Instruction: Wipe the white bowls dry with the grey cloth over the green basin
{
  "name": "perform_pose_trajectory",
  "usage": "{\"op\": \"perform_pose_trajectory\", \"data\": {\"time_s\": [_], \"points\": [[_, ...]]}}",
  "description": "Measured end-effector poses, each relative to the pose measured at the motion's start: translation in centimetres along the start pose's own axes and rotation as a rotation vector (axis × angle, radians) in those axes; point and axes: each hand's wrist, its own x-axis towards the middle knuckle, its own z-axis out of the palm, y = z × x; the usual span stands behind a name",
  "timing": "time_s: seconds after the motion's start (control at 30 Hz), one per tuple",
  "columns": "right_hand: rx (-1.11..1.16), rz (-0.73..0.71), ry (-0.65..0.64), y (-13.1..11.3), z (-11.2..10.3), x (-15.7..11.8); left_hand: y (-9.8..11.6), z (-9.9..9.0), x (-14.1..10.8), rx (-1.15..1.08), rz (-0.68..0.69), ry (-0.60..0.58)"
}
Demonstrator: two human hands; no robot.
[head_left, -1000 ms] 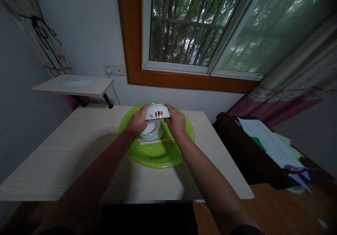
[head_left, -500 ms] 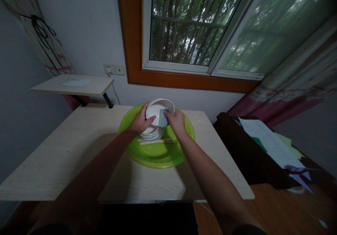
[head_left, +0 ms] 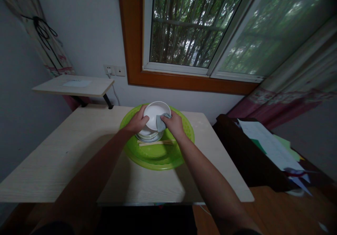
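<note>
A white bowl (head_left: 154,112), tilted with its inside toward me, is held above a green tray (head_left: 158,161). My left hand (head_left: 138,121) grips its left side, the thumb over the rim. On the right side, my right hand (head_left: 173,122) pinches a grey-blue cloth (head_left: 160,123) against the rim, and the cloth hangs over the bowl's inside. Under the held bowl, a stack of white dishes (head_left: 149,137) rests on the tray, partly hidden. Light wooden chopsticks (head_left: 156,143) lie on the tray just in front of the stack.
The tray stands on a pale wooden table (head_left: 84,150). At the back left is a small raised shelf (head_left: 75,86) with a paper on it. Right of the table, papers (head_left: 265,140) lie on a dark surface. A window is behind.
The bowl has moved slightly left and down and turned to face me more. Both hands moved with it, and the cloth shifted a little left and lower.
</note>
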Motion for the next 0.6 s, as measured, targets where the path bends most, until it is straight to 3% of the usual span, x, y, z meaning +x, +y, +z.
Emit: {"op": "perform_pose_trajectory", "data": {"time_s": [0.43, 0.5, 0.6], "points": [[-0.078, -0.089, -0.016, -0.2, 0.0, -0.4, 1.0, -3.2, 2.0, 0.060, 0.156, -0.351], [-0.080, -0.084, -0.004, -0.2, 0.0, -0.2, 0.8, -2.9, 2.0, 0.092, 0.135, -0.311], [-0.079, -0.058, 0.035, 0.3, 0.1, 0.2, 0.5, -1.6, 1.6, 0.074, 0.030, -0.135]]}}
